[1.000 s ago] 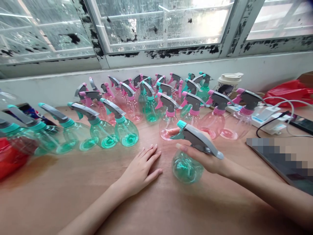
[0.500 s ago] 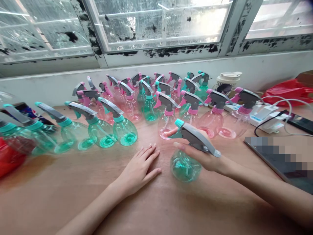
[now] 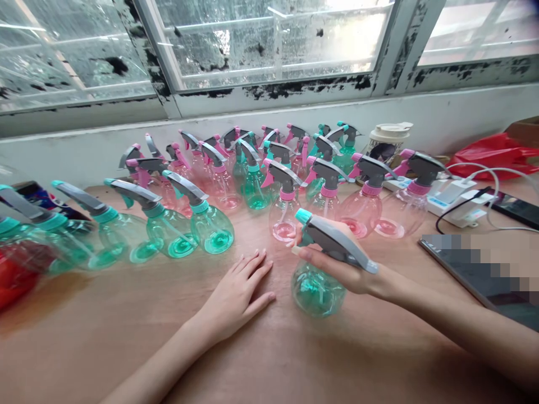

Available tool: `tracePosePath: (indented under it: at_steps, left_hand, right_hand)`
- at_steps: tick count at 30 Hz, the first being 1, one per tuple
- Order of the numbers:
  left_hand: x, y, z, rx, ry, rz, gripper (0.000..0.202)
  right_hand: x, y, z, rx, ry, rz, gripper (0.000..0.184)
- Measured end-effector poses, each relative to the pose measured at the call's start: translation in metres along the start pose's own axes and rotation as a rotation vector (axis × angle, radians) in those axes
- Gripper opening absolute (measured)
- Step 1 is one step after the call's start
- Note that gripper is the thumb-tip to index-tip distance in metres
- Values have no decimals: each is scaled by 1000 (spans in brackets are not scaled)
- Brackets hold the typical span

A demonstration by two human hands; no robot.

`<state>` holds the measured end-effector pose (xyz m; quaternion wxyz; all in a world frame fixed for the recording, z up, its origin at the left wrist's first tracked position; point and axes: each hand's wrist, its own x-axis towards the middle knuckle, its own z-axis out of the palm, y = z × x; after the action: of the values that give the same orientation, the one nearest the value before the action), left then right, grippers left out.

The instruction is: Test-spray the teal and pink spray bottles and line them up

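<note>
My right hand (image 3: 343, 269) is wrapped round the neck of a green spray bottle (image 3: 318, 292), its fingers at the trigger. The bottle's grey head with a turquoise nozzle points left and away from me. Flat on the wooden table (image 3: 252, 359) lies my left hand (image 3: 240, 289), fingers stretched out, holding nothing. Just beyond it on the left stands a green spray bottle (image 3: 213, 230), the end one of a row of several. A pink spray bottle (image 3: 284, 219) stands past the held bottle, with more pink ones to its right.
Several more pink and green spray bottles crowd toward the wall (image 3: 269, 120). At the right are a lidded cup (image 3: 387, 140), a red plastic bag (image 3: 492, 157), a power strip with cables (image 3: 457, 207) and a dark tablet (image 3: 484, 280). Another red bag (image 3: 17, 280) lies at the left edge.
The view has shifted slightly. Around the trigger, my right hand's fingers look more curled than before. My left hand stays flat on the table.
</note>
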<state>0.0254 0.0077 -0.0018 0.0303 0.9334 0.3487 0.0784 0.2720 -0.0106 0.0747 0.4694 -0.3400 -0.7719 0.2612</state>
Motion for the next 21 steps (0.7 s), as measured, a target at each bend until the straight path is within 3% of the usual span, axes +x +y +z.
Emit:
tracePosePath:
  at_steps: [8, 13, 21]
  left_hand:
    - [1, 0, -1, -5, -12, -4, 57]
    - [1, 0, -2, -22, -11, -14, 53]
    - [0, -1, 0, -56, 26, -7, 54]
  right_hand:
    - [-2, 1, 1, -6, -14, -66, 24]
    - [-6, 3, 4, 62, -12, -77, 3]
    - [-12, 11, 8, 119, 13, -30, 34]
